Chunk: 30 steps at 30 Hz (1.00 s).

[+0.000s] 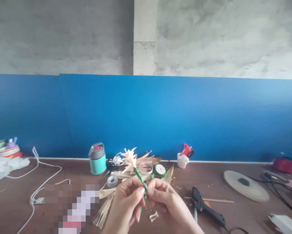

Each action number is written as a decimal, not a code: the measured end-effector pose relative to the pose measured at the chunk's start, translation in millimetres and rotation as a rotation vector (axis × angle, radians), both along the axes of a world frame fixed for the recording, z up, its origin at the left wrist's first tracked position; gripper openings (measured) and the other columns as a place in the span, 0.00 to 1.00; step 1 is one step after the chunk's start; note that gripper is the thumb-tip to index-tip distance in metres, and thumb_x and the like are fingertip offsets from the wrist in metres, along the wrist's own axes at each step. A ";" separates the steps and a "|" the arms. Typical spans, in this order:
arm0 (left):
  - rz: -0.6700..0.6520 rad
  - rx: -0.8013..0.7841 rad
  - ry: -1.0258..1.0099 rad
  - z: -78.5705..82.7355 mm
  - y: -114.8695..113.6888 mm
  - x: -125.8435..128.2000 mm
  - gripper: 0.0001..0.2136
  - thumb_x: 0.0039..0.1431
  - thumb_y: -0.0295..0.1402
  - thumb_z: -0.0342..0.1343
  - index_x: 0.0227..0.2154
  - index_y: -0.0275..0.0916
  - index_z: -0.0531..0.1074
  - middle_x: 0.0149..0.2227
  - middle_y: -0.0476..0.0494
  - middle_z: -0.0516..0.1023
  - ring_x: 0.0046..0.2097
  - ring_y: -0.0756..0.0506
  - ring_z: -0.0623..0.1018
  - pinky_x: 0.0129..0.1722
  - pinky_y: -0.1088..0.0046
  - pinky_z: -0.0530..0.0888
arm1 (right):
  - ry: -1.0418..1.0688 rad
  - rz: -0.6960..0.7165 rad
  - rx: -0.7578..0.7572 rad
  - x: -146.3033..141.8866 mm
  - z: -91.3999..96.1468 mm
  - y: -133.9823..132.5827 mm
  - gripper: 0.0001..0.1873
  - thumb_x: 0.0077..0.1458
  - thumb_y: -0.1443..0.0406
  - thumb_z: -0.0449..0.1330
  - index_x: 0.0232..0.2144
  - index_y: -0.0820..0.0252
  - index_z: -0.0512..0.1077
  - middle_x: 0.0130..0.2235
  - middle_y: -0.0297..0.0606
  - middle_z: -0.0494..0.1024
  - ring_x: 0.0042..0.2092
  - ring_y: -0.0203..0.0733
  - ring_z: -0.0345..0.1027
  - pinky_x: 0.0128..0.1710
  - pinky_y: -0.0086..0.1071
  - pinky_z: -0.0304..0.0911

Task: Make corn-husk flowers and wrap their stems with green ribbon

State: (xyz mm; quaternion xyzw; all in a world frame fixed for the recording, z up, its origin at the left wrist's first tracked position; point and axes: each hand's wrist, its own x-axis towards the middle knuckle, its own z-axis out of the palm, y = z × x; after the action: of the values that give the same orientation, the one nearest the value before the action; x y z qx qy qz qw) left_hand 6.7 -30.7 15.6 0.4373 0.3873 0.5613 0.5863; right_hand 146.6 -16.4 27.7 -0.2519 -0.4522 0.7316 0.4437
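A flower of pale dried husk strips (129, 159) stands up above my hands on a stem wrapped in green ribbon (139, 175). My left hand (128, 200) pinches this stem between thumb and fingers. Close beside it, my right hand (164, 196) has its thumb and forefinger pressed together on the green ribbon at the stem. Just behind the hands lies a spool of green ribbon (160, 169), and a short green strip shows between it and my right fingers. Loose husk pieces (104, 208) spread around and partly under my left hand.
A teal insulated jar (98, 162), a clear tape roll (112, 181) and a white cup of tools (183, 160) stand behind. At right are a black glue gun (205, 208), a thin stick (219, 201) and a round pale disc (245, 188). White cables (38, 182) run along the left.
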 end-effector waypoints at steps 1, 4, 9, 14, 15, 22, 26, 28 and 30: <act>-0.012 0.002 -0.005 0.5 -0.2 0.1 0.12 0.48 0.40 0.61 0.22 0.38 0.68 0.13 0.55 0.69 0.10 0.59 0.57 0.10 0.84 0.47 | 0.000 0.006 -0.004 0.5 1.4 -0.5 0.15 0.43 0.61 0.71 0.22 0.64 0.70 0.18 0.28 0.68 0.18 0.25 0.47 0.19 0.24 0.39; 0.034 0.063 0.059 5.7 -3.3 -2.4 0.11 0.48 0.39 0.60 0.21 0.37 0.70 0.14 0.54 0.70 0.12 0.59 0.58 0.12 0.84 0.50 | 0.015 0.017 -0.032 1.3 3.9 -1.2 0.15 0.42 0.61 0.71 0.21 0.64 0.70 0.17 0.28 0.67 0.19 0.26 0.48 0.19 0.24 0.38; 0.050 0.045 0.200 20.4 -11.3 -9.2 0.09 0.49 0.38 0.61 0.25 0.36 0.75 0.13 0.55 0.68 0.12 0.58 0.59 0.11 0.84 0.53 | 0.029 -0.004 -0.038 0.8 -0.6 1.0 0.14 0.42 0.62 0.71 0.21 0.64 0.70 0.16 0.28 0.66 0.18 0.25 0.45 0.18 0.25 0.35; 0.032 0.015 0.176 23.7 -12.2 -8.8 0.08 0.47 0.36 0.61 0.22 0.37 0.70 0.11 0.55 0.68 0.14 0.55 0.65 0.12 0.83 0.62 | 0.007 0.039 -0.073 -0.5 -4.4 2.8 0.14 0.41 0.62 0.71 0.21 0.63 0.70 0.15 0.26 0.65 0.16 0.24 0.42 0.16 0.24 0.34; 0.034 0.006 0.188 22.8 -11.9 -8.7 0.08 0.46 0.35 0.61 0.22 0.37 0.69 0.11 0.55 0.67 0.13 0.56 0.64 0.11 0.83 0.61 | 0.003 0.053 -0.078 -0.6 -3.8 2.6 0.15 0.41 0.62 0.71 0.21 0.64 0.69 0.15 0.26 0.65 0.16 0.24 0.42 0.16 0.24 0.33; -0.014 -0.009 0.151 10.5 -6.1 -12.3 0.08 0.48 0.36 0.59 0.22 0.36 0.69 0.14 0.53 0.70 0.11 0.57 0.62 0.09 0.84 0.59 | 0.018 0.123 -0.077 1.0 2.6 1.2 0.14 0.41 0.64 0.71 0.20 0.65 0.70 0.15 0.28 0.68 0.16 0.23 0.45 0.17 0.23 0.33; -0.067 -0.041 0.053 7.9 -1.5 -9.5 0.09 0.48 0.36 0.60 0.22 0.38 0.68 0.13 0.55 0.69 0.11 0.57 0.60 0.08 0.85 0.55 | 0.020 0.100 -0.073 1.5 -0.8 3.7 0.15 0.38 0.63 0.73 0.20 0.65 0.70 0.16 0.30 0.69 0.16 0.24 0.50 0.16 0.22 0.35; -0.053 -0.096 -0.032 8.7 -0.5 -6.8 0.09 0.45 0.36 0.60 0.21 0.38 0.67 0.14 0.55 0.68 0.11 0.58 0.58 0.08 0.85 0.53 | 0.009 0.077 -0.068 0.9 -4.1 4.9 0.16 0.38 0.62 0.73 0.20 0.65 0.69 0.16 0.29 0.69 0.16 0.24 0.50 0.15 0.22 0.36; -0.045 -0.116 -0.066 9.3 -0.2 -4.8 0.10 0.43 0.37 0.61 0.21 0.37 0.68 0.15 0.55 0.68 0.12 0.59 0.57 0.09 0.85 0.51 | -0.011 0.044 -0.061 -0.2 -7.2 5.1 0.16 0.40 0.61 0.72 0.20 0.64 0.69 0.15 0.28 0.68 0.15 0.24 0.49 0.15 0.22 0.37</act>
State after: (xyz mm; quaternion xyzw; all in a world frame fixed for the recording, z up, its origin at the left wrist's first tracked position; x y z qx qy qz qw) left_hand 1.9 -30.9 24.8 0.3925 0.3897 0.5384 0.6358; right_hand 146.4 -11.3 20.5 -0.2596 -0.4375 0.7531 0.4172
